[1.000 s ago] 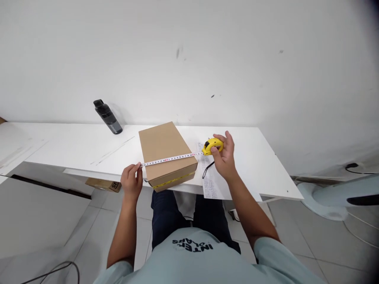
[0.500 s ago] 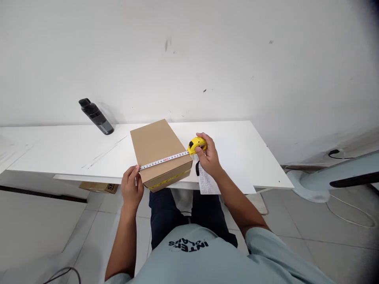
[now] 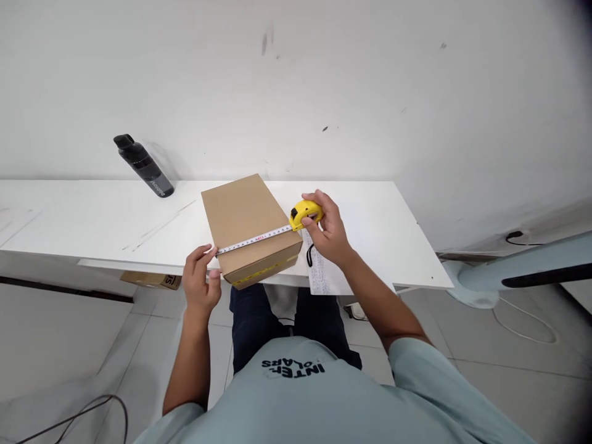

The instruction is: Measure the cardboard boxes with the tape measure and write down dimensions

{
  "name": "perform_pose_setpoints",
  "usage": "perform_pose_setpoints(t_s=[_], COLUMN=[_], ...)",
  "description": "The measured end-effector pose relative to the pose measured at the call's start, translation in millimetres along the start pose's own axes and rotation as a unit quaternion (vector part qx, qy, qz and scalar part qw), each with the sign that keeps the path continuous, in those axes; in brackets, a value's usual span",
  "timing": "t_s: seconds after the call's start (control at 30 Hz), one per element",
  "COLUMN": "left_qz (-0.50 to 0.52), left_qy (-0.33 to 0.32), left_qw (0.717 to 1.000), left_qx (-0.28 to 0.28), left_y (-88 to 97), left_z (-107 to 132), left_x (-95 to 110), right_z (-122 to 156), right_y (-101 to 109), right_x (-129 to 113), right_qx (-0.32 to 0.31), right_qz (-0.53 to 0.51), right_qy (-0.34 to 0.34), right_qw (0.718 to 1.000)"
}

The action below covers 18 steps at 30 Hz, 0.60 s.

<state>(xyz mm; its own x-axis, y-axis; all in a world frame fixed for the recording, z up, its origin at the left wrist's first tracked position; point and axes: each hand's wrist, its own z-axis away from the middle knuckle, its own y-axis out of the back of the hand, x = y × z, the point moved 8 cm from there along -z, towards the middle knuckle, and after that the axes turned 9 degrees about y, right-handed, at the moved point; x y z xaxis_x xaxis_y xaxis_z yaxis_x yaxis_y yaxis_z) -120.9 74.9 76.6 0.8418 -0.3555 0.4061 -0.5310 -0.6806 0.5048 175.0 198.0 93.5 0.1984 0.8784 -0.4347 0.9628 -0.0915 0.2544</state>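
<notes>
A closed brown cardboard box (image 3: 243, 213) lies near the front edge of a white table (image 3: 92, 219). The white blade of a tape measure (image 3: 254, 240) is stretched across the box's top. My left hand (image 3: 200, 280) pinches the blade's free end at the box's left front corner. My right hand (image 3: 329, 231) grips the yellow tape measure case (image 3: 304, 213) just off the box's right side, fingers wrapped round it. A black wrist strap hangs from the case.
A printed paper sheet (image 3: 319, 280) lies under my right hand at the table's front edge. A dark bottle (image 3: 143, 165) stands tilted at the back left by the wall. A pale fan base (image 3: 481, 283) and cable lie on the floor at right.
My right hand has drawn the yellow case leftward up to the box's right edge, and the exposed blade is shorter. The left hand keeps its pinch on the blade's end.
</notes>
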Motion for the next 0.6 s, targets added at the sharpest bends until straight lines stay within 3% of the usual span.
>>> perform_pose_setpoints(t_s=[0.07, 0.17, 0.23, 0.3, 0.43, 0.6], left_qz=[-0.015, -0.056, -0.070, -0.061, -0.019, 0.033], left_qy=[-0.012, -0.027, -0.030, -0.032, -0.023, -0.015], left_qw=[1.000, 0.997, 0.995, 0.996, 0.999, 0.999], left_qx=[-0.009, -0.041, -0.062, -0.056, -0.031, 0.016], left_y=[-3.6, -19.1, -29.9, -33.5, -26.4, -9.9], left_z=[-2, 0, 5, 10, 20, 36], left_x=[10, 22, 27, 32, 42, 53], right_z=[-12, -15, -10, -6, -7, 1], right_y=[-12, -46, -68, -86, -91, -67], right_x=[-21, -61, -83, -93, -99, -111], right_qx=[-0.058, -0.134, -0.138, -0.124, -0.080, -0.028], right_qz=[0.010, 0.010, 0.017, 0.029, 0.015, -0.094], right_qy=[0.033, 0.148, 0.230, 0.270, 0.264, 0.155], right_qw=[0.998, 0.980, 0.963, 0.954, 0.961, 0.983])
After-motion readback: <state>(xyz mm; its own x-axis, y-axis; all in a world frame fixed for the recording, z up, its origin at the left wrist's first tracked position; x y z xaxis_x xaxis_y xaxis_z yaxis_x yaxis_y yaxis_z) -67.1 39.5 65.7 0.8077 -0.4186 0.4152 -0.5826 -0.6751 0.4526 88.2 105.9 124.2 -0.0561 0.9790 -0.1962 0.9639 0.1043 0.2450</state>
